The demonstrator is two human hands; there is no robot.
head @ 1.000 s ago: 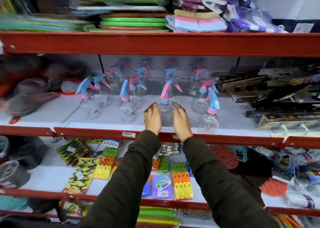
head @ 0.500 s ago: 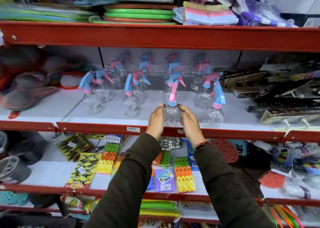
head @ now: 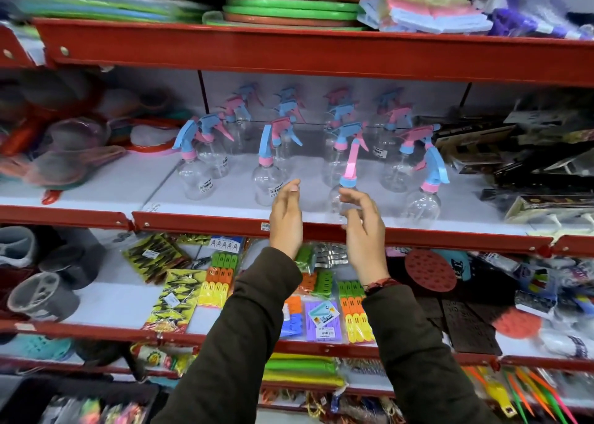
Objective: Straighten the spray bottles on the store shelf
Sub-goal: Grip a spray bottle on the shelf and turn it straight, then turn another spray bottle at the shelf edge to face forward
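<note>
Several clear spray bottles with pink and blue trigger heads stand in rows on the white middle shelf (head: 205, 222) with a red front rim. The front-row bottle with a pink trigger and blue collar (head: 349, 170) stands upright near the rim. My right hand (head: 364, 230) sits at its right side, fingers loosely curved and fingertips touching its shoulder. To the left of that bottle my left hand (head: 286, 219) is apart from it, fingers up and spread, just in front of another front-row bottle (head: 266, 182). More front bottles stand at far left (head: 194, 179) and right (head: 421, 203).
The red upper shelf (head: 289, 53) hangs low over the bottles and carries green mats and cloths. Bowls and strainers (head: 74, 153) crowd the left of the middle shelf, dark boxed goods (head: 520, 166) the right. Packs of clips (head: 221, 282) lie on the shelf below.
Both hands were cupped around the pink-trigger bottle. My left hand has since come off it and shifted left, and my right hand has loosened. The view has moved closer and slightly right.
</note>
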